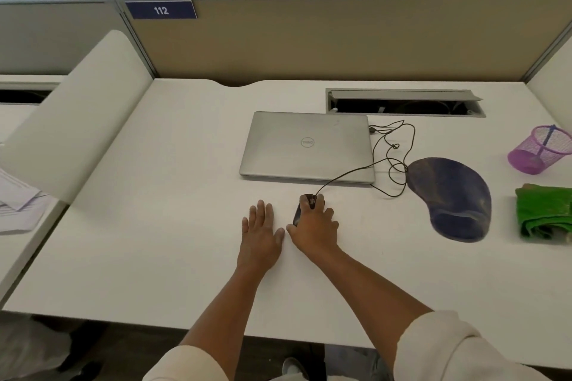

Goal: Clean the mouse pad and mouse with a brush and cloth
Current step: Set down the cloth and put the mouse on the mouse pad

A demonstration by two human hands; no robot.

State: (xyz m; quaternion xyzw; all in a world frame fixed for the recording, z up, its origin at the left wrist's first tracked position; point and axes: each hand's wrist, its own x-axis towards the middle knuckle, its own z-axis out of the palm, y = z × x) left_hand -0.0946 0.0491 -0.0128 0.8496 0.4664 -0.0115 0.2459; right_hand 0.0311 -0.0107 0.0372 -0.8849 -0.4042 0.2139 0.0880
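Lying at the far left edge, a stack of papers (15,198) is resting on the neighbouring desk, beside a white divider panel (80,114). On the white desk (154,241), the left hand (261,233) is lying flat with its fingers straight and spread, holding nothing. Just beside it, the right hand (314,226) is covering the black mouse (298,210), with the fingers curving over its top and the thumb sitting against its left side; how firmly it is gripping is hard to say from this angle. The mouse cable (393,161) is looping away behind it toward the closed silver laptop (308,147), which is sitting just past both hands. Further right, well apart from the mouse, the dark blue mouse pad (448,192) with its wrist rest is lying bare on the desk. Beyond it, a purple mesh cup (540,153) is tilting near the right edge, and a folded green cloth (544,210) is lying in front of the cup.
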